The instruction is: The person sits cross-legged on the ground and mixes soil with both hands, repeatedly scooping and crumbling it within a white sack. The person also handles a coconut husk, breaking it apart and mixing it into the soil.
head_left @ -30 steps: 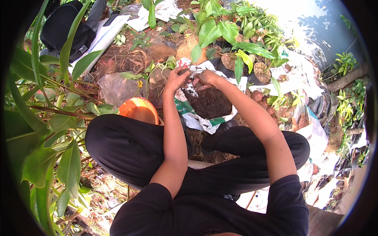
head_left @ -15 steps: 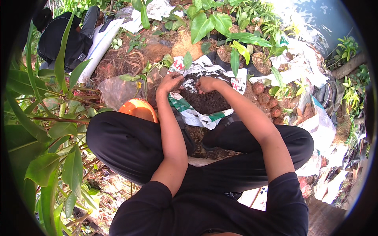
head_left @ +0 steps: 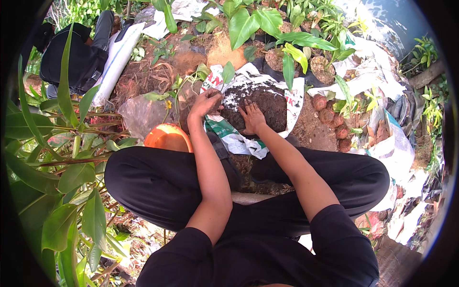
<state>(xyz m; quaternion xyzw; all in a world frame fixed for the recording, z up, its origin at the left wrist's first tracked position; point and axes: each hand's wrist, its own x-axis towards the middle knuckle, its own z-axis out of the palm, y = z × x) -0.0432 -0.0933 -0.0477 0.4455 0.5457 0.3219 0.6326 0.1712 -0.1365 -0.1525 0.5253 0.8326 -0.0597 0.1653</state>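
Dark soil [head_left: 270, 101] lies heaped on an opened white, green and red plastic sack [head_left: 296, 107] in front of my crossed legs. My right hand [head_left: 253, 117] presses flat on the soil with its fingers spread. At the sack's left edge my left hand [head_left: 205, 103] is curled closed, with dark soil at its fingertips. A leafy cutting [head_left: 228, 72] rises from those fingers, its thin stem running down into them. The stem's lower end is hidden.
An orange bowl [head_left: 167, 137] stands by my left knee. Potted plants [head_left: 253, 28] crowd the far side, and round brown husks [head_left: 326, 115] lie at the right. Big leafy stalks [head_left: 71, 177] fill the left. Another person [head_left: 71, 57] sits far left beside a long white sack [head_left: 119, 60].
My right hand has opened from a closed shape and come down flat on the soil. The left hand stays nearly where it was, beside the cutting.
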